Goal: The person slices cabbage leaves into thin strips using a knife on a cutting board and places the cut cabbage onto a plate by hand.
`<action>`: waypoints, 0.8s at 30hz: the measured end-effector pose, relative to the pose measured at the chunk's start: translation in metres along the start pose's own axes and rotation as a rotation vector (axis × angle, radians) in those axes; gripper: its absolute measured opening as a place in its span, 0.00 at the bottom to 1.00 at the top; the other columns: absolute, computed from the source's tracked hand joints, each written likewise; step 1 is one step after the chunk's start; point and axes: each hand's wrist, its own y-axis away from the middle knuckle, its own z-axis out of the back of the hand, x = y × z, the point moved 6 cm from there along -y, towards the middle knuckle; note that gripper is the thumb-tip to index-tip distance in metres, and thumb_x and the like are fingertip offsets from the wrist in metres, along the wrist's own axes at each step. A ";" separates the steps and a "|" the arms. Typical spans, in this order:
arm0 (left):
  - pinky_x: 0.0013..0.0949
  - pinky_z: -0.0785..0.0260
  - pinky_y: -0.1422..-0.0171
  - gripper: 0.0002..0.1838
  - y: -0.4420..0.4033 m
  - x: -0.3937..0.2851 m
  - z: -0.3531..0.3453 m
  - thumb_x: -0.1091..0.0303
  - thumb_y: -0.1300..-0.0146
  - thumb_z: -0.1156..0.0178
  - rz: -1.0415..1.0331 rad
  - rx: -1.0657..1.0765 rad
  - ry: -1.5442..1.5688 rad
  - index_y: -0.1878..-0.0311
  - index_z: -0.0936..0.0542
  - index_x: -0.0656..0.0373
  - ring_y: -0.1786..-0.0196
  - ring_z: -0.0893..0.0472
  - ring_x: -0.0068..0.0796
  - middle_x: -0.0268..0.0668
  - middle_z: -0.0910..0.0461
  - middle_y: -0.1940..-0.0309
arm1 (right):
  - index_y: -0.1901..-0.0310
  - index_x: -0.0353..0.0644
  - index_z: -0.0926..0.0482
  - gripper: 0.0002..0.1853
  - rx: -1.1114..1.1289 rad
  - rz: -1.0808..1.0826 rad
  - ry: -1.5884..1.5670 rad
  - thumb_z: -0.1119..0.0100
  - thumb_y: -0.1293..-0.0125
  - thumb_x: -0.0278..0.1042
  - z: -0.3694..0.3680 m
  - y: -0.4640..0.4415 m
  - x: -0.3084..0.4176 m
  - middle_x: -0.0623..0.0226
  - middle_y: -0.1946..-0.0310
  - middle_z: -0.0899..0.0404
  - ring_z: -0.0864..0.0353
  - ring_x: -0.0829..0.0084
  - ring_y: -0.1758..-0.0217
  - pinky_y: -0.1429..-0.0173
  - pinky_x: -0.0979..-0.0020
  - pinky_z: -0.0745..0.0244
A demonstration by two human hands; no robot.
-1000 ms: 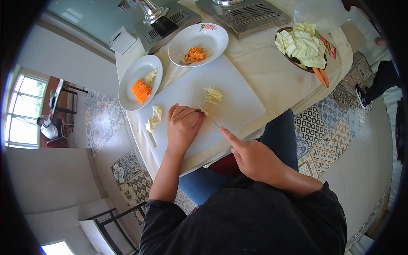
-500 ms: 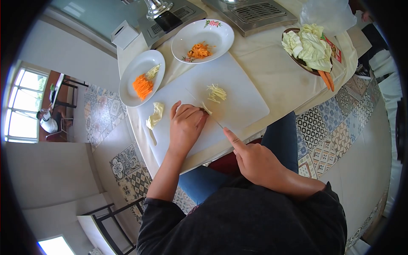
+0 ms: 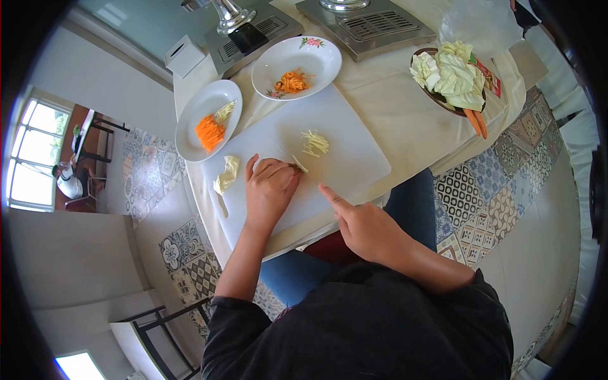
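Note:
My right hand (image 3: 370,231) is closed round a knife (image 3: 312,177), its index finger stretched along the top; the handle is hidden in the palm and the thin blade shows only faintly. With bent fingers, my left hand (image 3: 269,190) presses a small cabbage piece (image 3: 300,165) against the white cutting board (image 3: 354,149), right beside the blade. Thin cabbage shreds (image 3: 313,143) lie in a loose pile beyond the knife. To the left of my left hand rests a pale cabbage leaf piece (image 3: 227,175), near the board's handle slot.
An oval plate (image 3: 185,136) holds orange carrot shreds (image 3: 209,132) and some cabbage shreds. Behind the board stands a flowered bowl (image 3: 329,60) with more orange shreds (image 3: 291,82). Cabbage leaves (image 3: 457,76) and carrots (image 3: 475,123) fill a basket at right. Metal stoves (image 3: 386,28) stand at the back.
The view has shifted slightly, so the table's things appear a little further left. Both hands stay in nearly the same place on the board, and the knife remains beside the cabbage piece.

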 end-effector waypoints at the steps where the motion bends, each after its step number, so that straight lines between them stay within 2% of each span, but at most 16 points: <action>1: 0.51 0.37 0.29 0.04 0.000 0.000 0.000 0.68 0.46 0.28 0.006 0.003 0.004 0.69 0.15 0.49 0.55 0.17 0.26 0.24 0.13 0.65 | 0.23 0.40 0.40 0.32 0.008 -0.005 -0.002 0.49 0.28 0.30 0.001 0.007 0.000 0.44 0.77 0.19 0.19 0.43 0.75 0.64 0.44 0.23; 10: 0.53 0.38 0.27 0.04 0.004 0.003 0.000 0.67 0.44 0.28 0.100 -0.027 0.036 0.66 0.13 0.50 0.53 0.17 0.27 0.24 0.13 0.64 | 0.22 0.42 0.41 0.34 0.125 -0.044 0.088 0.47 0.28 0.31 0.029 0.054 0.002 0.46 0.78 0.20 0.19 0.46 0.76 0.66 0.48 0.23; 16: 0.55 0.38 0.27 0.04 0.013 -0.001 -0.002 0.66 0.43 0.29 0.197 -0.089 0.039 0.65 0.14 0.50 0.52 0.17 0.29 0.25 0.13 0.63 | 0.21 0.45 0.42 0.34 0.160 -0.060 0.105 0.47 0.28 0.30 0.040 0.062 0.003 0.46 0.78 0.20 0.19 0.45 0.74 0.65 0.46 0.26; 19: 0.54 0.37 0.28 0.05 0.018 -0.007 -0.005 0.67 0.42 0.30 0.231 -0.103 0.029 0.63 0.14 0.50 0.50 0.17 0.31 0.27 0.13 0.61 | 0.22 0.47 0.40 0.33 0.133 -0.027 0.036 0.47 0.28 0.30 0.042 0.056 0.002 0.46 0.79 0.21 0.19 0.44 0.73 0.63 0.46 0.27; 24: 0.54 0.37 0.29 0.05 0.020 -0.016 -0.009 0.66 0.42 0.30 0.298 -0.150 0.023 0.61 0.14 0.50 0.48 0.18 0.33 0.28 0.13 0.59 | 0.24 0.57 0.35 0.31 0.000 0.011 0.082 0.45 0.28 0.31 0.046 0.049 -0.013 0.49 0.77 0.21 0.18 0.46 0.71 0.63 0.49 0.27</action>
